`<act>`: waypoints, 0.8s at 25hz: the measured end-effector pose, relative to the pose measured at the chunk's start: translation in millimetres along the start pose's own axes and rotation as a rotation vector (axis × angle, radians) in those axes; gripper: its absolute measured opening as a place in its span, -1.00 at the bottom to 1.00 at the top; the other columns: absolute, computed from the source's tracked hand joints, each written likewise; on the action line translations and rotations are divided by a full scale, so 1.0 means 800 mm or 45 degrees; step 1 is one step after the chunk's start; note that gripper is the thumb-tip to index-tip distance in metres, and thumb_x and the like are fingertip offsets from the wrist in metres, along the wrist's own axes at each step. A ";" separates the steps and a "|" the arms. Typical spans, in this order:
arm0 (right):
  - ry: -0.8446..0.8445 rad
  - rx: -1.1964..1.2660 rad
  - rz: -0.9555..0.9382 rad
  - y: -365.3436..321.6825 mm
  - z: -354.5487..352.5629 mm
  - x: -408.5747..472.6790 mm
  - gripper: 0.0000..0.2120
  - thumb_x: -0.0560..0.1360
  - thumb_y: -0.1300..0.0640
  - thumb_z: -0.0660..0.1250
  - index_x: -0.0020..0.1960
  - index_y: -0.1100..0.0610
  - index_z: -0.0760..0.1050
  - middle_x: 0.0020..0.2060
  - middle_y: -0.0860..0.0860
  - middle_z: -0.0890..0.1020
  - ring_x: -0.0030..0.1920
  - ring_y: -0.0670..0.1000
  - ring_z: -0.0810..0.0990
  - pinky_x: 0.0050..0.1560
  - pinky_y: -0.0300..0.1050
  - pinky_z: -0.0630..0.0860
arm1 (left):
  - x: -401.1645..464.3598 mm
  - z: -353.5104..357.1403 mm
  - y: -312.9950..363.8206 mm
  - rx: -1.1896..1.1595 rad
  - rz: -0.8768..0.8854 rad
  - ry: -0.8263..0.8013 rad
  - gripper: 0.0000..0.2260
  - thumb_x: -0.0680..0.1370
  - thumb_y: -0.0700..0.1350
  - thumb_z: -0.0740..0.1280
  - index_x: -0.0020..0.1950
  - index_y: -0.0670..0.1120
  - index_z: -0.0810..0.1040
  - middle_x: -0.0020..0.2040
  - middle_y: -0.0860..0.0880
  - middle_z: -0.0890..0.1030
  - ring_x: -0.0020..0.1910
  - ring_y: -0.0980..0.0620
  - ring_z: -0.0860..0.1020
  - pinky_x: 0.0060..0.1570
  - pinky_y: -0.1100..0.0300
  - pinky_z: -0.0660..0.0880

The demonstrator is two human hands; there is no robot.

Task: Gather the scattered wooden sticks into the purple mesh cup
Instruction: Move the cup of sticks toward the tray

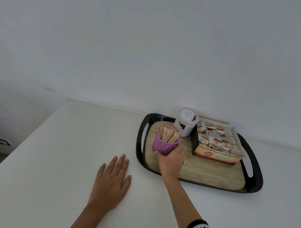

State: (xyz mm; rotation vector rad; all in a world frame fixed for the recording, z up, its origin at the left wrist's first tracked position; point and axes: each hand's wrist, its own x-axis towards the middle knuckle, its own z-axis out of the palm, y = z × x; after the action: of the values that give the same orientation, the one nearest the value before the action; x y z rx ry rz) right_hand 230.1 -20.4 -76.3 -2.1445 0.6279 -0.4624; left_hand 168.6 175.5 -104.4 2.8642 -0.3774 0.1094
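Right hand (170,157) wraps the purple mesh cup (165,143), packed with wooden sticks (168,134), at the near-left of the tray (254,177). Left hand (113,181) lies flat, fingers spread, holding nothing. 0 loose sticks visible; gathering looks finished, though the table's right edge is cropped.

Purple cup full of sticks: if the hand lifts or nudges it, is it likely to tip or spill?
Probably light: thin mesh cup, wooden sticks. Its base looks narrower than its rim, so a nudge could tip it. The right hand has its grip low, which may let it lean.

Home kitchen: tea-bag box (217,142) on tray (254,176).
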 end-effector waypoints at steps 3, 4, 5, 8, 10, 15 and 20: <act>-0.009 -0.049 0.036 -0.014 0.011 0.020 -0.28 0.23 0.05 0.58 0.25 0.22 0.32 0.17 0.12 0.44 0.15 0.14 0.46 -0.03 -0.14 0.40 | 0.000 -0.002 0.001 -0.009 -0.005 -0.003 -0.45 0.57 0.14 -0.07 0.51 -0.03 0.28 0.52 0.04 0.23 0.50 0.00 0.18 0.40 -0.03 0.12; -0.013 -0.072 0.052 -0.019 0.016 0.028 -0.28 0.24 0.03 0.57 0.26 0.22 0.32 0.18 0.13 0.44 0.15 0.16 0.47 0.00 -0.08 0.43 | 0.000 -0.002 0.001 -0.011 -0.008 -0.005 -0.45 0.57 0.13 -0.06 0.50 -0.03 0.29 0.52 0.04 0.24 0.50 0.00 0.19 0.40 -0.03 0.14; -0.008 -0.101 0.063 -0.024 0.021 0.037 -0.29 0.25 0.02 0.56 0.26 0.22 0.31 0.19 0.14 0.44 0.16 0.18 0.46 0.04 -0.03 0.45 | 0.000 -0.002 0.001 -0.010 -0.010 -0.008 -0.46 0.57 0.13 -0.06 0.50 -0.03 0.29 0.52 0.05 0.24 0.50 0.00 0.19 0.40 -0.03 0.15; 0.023 -0.204 0.097 -0.036 0.037 0.063 -0.30 0.29 -0.04 0.52 0.27 0.23 0.30 0.21 0.17 0.45 0.20 0.21 0.45 0.12 0.06 0.45 | 0.001 -0.002 0.000 0.014 -0.011 -0.016 -0.46 0.57 0.13 -0.04 0.48 -0.03 0.33 0.50 0.04 0.28 0.48 0.00 0.25 0.37 -0.04 0.20; 0.035 -0.248 0.134 -0.040 0.047 0.076 -0.32 0.31 -0.07 0.50 0.25 0.23 0.31 0.22 0.18 0.47 0.20 0.22 0.45 0.11 0.07 0.45 | 0.002 -0.004 0.001 0.030 -0.010 -0.013 -0.48 0.55 0.12 0.00 0.44 -0.05 0.39 0.46 0.02 0.36 0.43 -0.02 0.34 0.32 -0.06 0.29; 0.058 -0.311 0.145 -0.040 0.057 0.090 -0.35 0.33 -0.08 0.48 0.24 0.23 0.32 0.22 0.17 0.48 0.20 0.23 0.46 0.11 0.09 0.46 | 0.002 -0.004 0.002 0.055 0.019 0.047 -0.49 0.53 0.10 0.06 0.37 -0.07 0.48 0.40 -0.01 0.46 0.34 -0.05 0.46 0.31 -0.03 0.32; 0.009 -0.300 0.141 -0.042 0.050 0.093 -0.35 0.33 -0.07 0.49 0.25 0.23 0.33 0.22 0.17 0.49 0.19 0.23 0.48 0.11 0.09 0.47 | 0.000 -0.004 0.000 0.066 0.022 0.065 -0.50 0.53 0.11 0.06 0.38 -0.07 0.47 0.41 -0.01 0.44 0.36 -0.06 0.44 0.29 0.05 0.13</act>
State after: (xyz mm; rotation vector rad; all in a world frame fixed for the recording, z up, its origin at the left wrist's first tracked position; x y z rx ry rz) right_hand 319.9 -21.0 -64.7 -2.3147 0.8356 -0.3498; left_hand 168.6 176.3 -101.6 2.9030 -0.3951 0.1982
